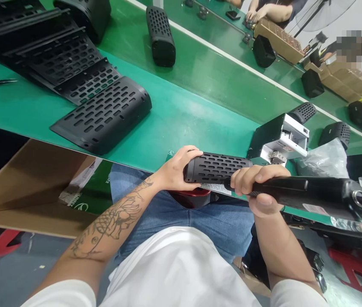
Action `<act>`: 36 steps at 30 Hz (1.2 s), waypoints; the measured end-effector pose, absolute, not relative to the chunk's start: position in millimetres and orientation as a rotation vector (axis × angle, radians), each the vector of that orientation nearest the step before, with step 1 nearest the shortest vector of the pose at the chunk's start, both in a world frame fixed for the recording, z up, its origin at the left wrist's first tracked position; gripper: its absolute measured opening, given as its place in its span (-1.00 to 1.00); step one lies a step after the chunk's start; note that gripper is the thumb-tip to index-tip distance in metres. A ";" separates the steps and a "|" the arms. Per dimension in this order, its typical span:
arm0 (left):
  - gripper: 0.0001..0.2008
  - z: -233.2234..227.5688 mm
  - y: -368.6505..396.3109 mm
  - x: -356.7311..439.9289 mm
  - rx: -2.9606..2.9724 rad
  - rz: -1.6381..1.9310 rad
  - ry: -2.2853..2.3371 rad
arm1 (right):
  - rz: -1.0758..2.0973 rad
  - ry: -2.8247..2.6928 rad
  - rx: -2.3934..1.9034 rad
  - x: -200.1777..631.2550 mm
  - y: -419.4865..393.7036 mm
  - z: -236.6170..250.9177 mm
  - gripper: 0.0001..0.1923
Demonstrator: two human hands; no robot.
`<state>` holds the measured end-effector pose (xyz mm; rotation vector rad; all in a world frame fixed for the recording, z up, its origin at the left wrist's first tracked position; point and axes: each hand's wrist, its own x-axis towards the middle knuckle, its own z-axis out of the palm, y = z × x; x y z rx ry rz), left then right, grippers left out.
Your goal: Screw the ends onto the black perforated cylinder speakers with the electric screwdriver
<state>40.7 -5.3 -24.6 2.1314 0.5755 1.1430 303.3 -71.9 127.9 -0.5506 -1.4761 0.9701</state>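
My left hand (179,170) is wrapped round one end of a black perforated housing (221,166) at the table's front edge, above my lap. My right hand (260,187) grips a black electric screwdriver (299,191), held nearly level, its hanging ring and cord end at the far right. Its nose points left at the housing's near side; whether the bit touches is hidden. Just behind the right hand stands a silver and black box-shaped device (280,140) with an open front, probably a screw feeder. A clear plastic bag (324,160) lies right of it.
Several perforated black panels (69,59) and a larger perforated cover (104,113) lie on the green table (181,115) at the left. Black housings (162,38) stand on the green conveyor (206,64). Co-workers' hands (259,15) are across it. An open cardboard box (40,179) sits below left.
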 end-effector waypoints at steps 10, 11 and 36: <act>0.08 -24.3 -7.2 39.0 2.138 1.190 0.594 | 0.709 -1.165 -0.773 331.4 -79.5 152.4 -0.61; 0.09 -25.0 -8.4 39.5 2.138 1.188 0.607 | 0.569 -1.090 -0.829 345.4 -73.0 155.4 -0.61; 0.15 -34.5 -12.7 45.0 2.140 1.160 0.690 | 0.012 -0.984 -1.073 456.8 -33.9 125.6 -0.77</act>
